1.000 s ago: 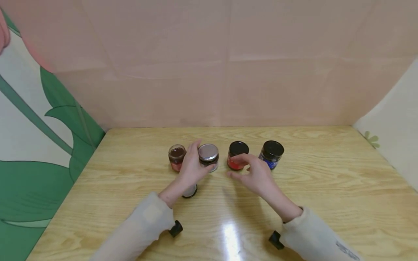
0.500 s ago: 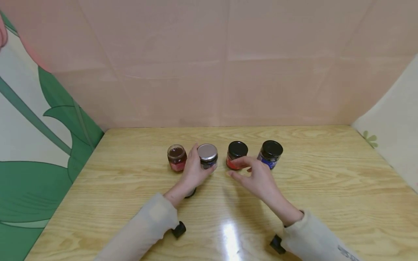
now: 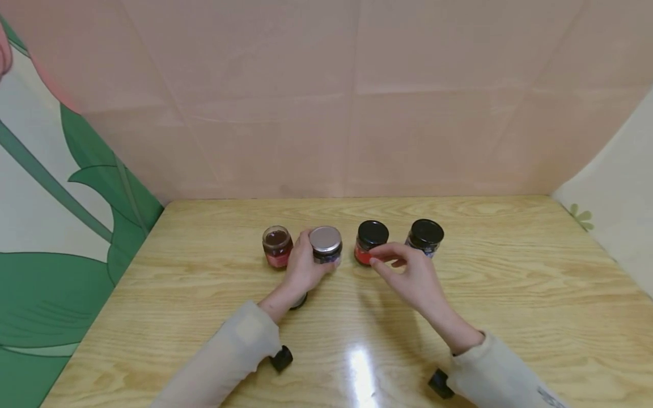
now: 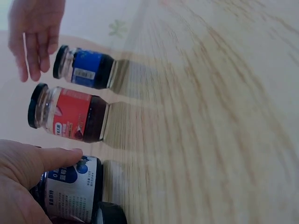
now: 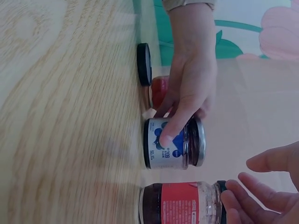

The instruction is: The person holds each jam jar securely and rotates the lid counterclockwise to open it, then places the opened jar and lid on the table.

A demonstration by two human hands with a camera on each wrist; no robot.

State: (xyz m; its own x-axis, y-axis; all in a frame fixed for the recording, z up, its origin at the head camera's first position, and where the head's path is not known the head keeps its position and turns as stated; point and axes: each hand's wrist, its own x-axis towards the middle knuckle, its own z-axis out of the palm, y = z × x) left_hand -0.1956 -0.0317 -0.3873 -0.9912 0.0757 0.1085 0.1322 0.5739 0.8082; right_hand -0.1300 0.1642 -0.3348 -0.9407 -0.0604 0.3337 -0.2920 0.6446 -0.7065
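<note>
My left hand [image 3: 302, 271] grips a jam jar with a silver lid [image 3: 325, 239], the thumb lying across its blueberry label [image 5: 170, 161]. This jar stands upright on the table. To its right is a red-label jar [image 3: 364, 256] with a black lid [image 3: 372, 232]. My right hand [image 3: 417, 277] hovers in front of that jar, overlapping it in the head view. In the left wrist view the right hand's fingers [image 4: 32, 58] hang loose and hold nothing. A blue-label jar [image 4: 91, 69] with a black lid stands farthest right, partly hidden behind the right hand in the head view.
A lidless jar [image 3: 278, 258] with dark contents stands left of my left hand. A loose black lid [image 5: 144, 64] lies on the wooden table [image 3: 204, 317], mostly hidden by my left wrist in the head view. A pink cloth [image 3: 255, 141] hangs behind the table.
My left hand has closed in around the silver-lidded jar, fingers lower on its side. My right hand has shifted slightly right, with thumb and fingers drawn nearer together.
</note>
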